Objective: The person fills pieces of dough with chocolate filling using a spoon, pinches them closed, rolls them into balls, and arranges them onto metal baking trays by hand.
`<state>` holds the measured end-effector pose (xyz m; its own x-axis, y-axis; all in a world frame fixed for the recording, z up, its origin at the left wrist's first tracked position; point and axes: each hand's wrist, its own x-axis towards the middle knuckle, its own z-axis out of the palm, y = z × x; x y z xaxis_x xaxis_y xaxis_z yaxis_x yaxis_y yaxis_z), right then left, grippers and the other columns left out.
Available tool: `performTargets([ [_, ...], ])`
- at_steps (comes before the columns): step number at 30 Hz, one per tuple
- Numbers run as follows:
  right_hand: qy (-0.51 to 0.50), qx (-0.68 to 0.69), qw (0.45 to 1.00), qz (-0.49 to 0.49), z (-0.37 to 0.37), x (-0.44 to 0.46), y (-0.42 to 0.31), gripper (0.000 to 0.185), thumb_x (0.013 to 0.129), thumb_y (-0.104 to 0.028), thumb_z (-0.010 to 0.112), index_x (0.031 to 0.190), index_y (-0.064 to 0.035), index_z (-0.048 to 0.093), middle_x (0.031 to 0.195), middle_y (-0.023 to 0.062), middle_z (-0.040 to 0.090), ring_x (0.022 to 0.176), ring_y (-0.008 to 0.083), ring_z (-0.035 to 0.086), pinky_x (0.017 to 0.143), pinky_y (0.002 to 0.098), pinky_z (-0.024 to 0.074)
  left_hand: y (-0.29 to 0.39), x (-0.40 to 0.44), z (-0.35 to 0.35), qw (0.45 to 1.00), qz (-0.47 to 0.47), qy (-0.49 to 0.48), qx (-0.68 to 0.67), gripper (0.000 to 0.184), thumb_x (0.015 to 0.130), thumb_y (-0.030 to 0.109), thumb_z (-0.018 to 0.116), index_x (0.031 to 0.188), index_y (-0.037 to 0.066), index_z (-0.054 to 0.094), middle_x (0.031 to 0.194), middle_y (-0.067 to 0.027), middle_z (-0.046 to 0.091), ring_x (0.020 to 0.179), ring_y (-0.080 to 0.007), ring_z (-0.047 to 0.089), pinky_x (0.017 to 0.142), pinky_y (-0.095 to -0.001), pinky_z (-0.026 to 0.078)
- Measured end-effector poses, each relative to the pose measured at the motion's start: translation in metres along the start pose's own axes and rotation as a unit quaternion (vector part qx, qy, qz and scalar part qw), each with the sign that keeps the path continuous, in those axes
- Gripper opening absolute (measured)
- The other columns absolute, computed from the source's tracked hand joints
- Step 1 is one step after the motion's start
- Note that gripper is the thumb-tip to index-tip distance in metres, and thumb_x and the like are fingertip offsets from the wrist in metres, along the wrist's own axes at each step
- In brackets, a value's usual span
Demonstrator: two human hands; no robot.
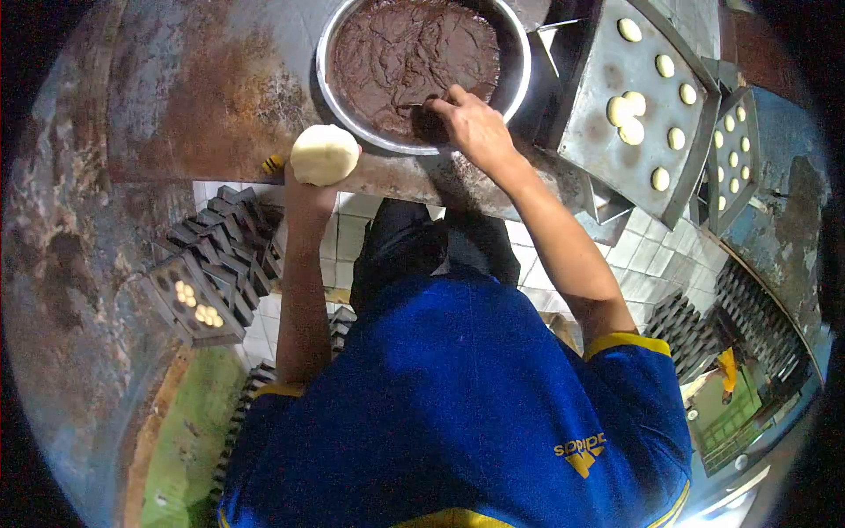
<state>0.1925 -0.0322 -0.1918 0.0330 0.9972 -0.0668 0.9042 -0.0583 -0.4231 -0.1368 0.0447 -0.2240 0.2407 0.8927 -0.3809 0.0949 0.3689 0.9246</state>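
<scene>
A round, flattened piece of pale dough [324, 155] rests on my left hand [308, 192], which is mostly hidden under it at the table's front edge. Just right of it stands a wide metal bowl [327, 66] filled with thick dark brown paste [414, 53]. My right hand [473, 128] reaches over the bowl's near rim, its fingers pinched together at the paste. A thin tool seems to be in the fingers, but its shape is too dark to make out.
A metal baking tray [594, 79] with several pale dough balls sits right of the bowl, and a second tray [727, 167] lies beyond it. Another tray [195, 299] with dough pieces is low at left. Stacked dark tins [224, 233] stand below the rusty metal table [202, 79].
</scene>
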Motion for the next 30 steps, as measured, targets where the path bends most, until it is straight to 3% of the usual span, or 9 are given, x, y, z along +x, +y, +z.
performTargets([
  [3, -0.018, -0.006, 1.000, 0.005, 0.015, 0.000, 0.000, 0.034, 0.093, -0.006, 0.058, 0.124, -0.0095, 0.072, 0.112, 0.0150, 0.065, 0.097, 0.0377, 0.073, 0.082, 0.0486, 0.0613, -0.007, -0.005, -0.008, 0.999, 0.005, 0.009, -0.034, 0.066, 0.084, 0.004, 0.088, 0.139, -0.002, 0.053, 0.125, -0.0147, 0.071, 0.114, -0.0248, 0.071, 0.100, -0.0384, 0.055],
  [5, -0.021, -0.003, 1.000, 0.009, 0.016, 0.001, -0.002, 0.033, 0.094, -0.007, 0.057, 0.123, -0.0094, 0.073, 0.112, 0.0149, 0.065, 0.096, 0.0377, 0.073, 0.081, 0.0489, 0.0613, 0.028, -0.017, 0.005, 0.987, 0.006, 0.038, 0.154, 0.059, 0.085, 0.003, 0.086, 0.136, -0.001, 0.057, 0.124, -0.0131, 0.073, 0.113, -0.0227, 0.071, 0.099, -0.0380, 0.055],
  [8, -0.112, -0.022, 0.992, 0.050, 0.013, 0.003, -0.007, 0.039, 0.097, -0.009, 0.052, 0.130, -0.0136, 0.073, 0.121, 0.0130, 0.064, 0.106, 0.0348, 0.073, 0.088, 0.0457, 0.0622, 0.081, -0.017, 0.028, 0.997, -0.079, -0.015, 0.021, 0.052, 0.085, 0.001, 0.086, 0.131, -0.001, 0.062, 0.120, -0.0108, 0.075, 0.110, -0.0205, 0.073, 0.099, -0.0366, 0.055],
  [20, -0.185, 0.014, 0.982, 0.045, 0.031, 0.013, 0.012, 0.035, 0.091, -0.013, 0.063, 0.124, -0.0079, 0.074, 0.117, 0.0180, 0.074, 0.103, 0.0393, 0.073, 0.091, 0.0468, 0.0596, 0.089, -0.010, 0.030, 0.994, -0.083, -0.020, 0.062, 0.047, 0.083, 0.002, 0.090, 0.124, 0.001, 0.068, 0.112, -0.0050, 0.077, 0.103, -0.0153, 0.073, 0.093, -0.0326, 0.056],
  [24, -0.256, 0.367, 0.892, 0.062, 0.004, 0.024, 0.019, 0.029, 0.096, -0.009, 0.062, 0.120, -0.0023, 0.075, 0.113, 0.0180, 0.077, 0.106, 0.0275, 0.073, 0.098, 0.0356, 0.0547, 0.081, -0.006, 0.028, 0.995, -0.073, -0.032, 0.059, 0.042, 0.083, 0.005, 0.091, 0.120, 0.002, 0.070, 0.108, -0.0031, 0.078, 0.097, -0.0159, 0.073, 0.087, -0.0334, 0.058],
  [26, -0.242, 0.543, 0.801, 0.067, -0.016, 0.020, 0.004, 0.025, 0.101, -0.007, 0.060, 0.120, -0.0037, 0.077, 0.110, 0.0097, 0.076, 0.102, 0.0183, 0.068, 0.096, 0.0327, 0.0525, 0.093, -0.009, 0.035, 0.978, 0.046, -0.032, 0.199, 0.040, 0.083, 0.010, 0.091, 0.117, 0.002, 0.071, 0.104, -0.0033, 0.078, 0.094, -0.0161, 0.074, 0.083, -0.0340, 0.058],
  [27, -0.244, 0.543, 0.801, 0.063, -0.038, 0.017, -0.012, 0.025, 0.101, -0.007, 0.060, 0.120, -0.0037, 0.077, 0.110, 0.0097, 0.076, 0.102, 0.0183, 0.068, 0.096, 0.0327, 0.0525, 0.094, -0.008, 0.037, 0.978, 0.047, -0.028, 0.199, 0.040, 0.083, 0.010, 0.091, 0.117, 0.002, 0.071, 0.104, -0.0033, 0.078, 0.094, -0.0161, 0.074, 0.083, -0.0340, 0.058],
  [29, -0.140, 0.427, 0.893, 0.008, -0.090, 0.014, -0.050, 0.024, 0.099, -0.009, 0.061, 0.116, -0.0057, 0.078, 0.111, 0.0134, 0.075, 0.105, 0.0271, 0.070, 0.098, 0.0366, 0.0542, 0.093, -0.001, 0.038, 0.963, 0.081, -0.080, 0.242, 0.042, 0.082, 0.013, 0.092, 0.117, 0.003, 0.071, 0.104, -0.0059, 0.079, 0.094, -0.0159, 0.074, 0.084, -0.0335, 0.059],
  [30, -0.140, 0.427, 0.893, 0.005, -0.105, 0.012, -0.064, 0.024, 0.099, -0.009, 0.061, 0.116, -0.0057, 0.078, 0.111, 0.0134, 0.075, 0.105, 0.0271, 0.070, 0.098, 0.0366, 0.0542, 0.098, 0.008, 0.038, 0.917, 0.124, -0.133, 0.355, 0.051, 0.081, 0.029, 0.094, 0.119, 0.005, 0.071, 0.111, -0.0088, 0.077, 0.104, -0.0193, 0.073, 0.093, -0.0356, 0.058],
])
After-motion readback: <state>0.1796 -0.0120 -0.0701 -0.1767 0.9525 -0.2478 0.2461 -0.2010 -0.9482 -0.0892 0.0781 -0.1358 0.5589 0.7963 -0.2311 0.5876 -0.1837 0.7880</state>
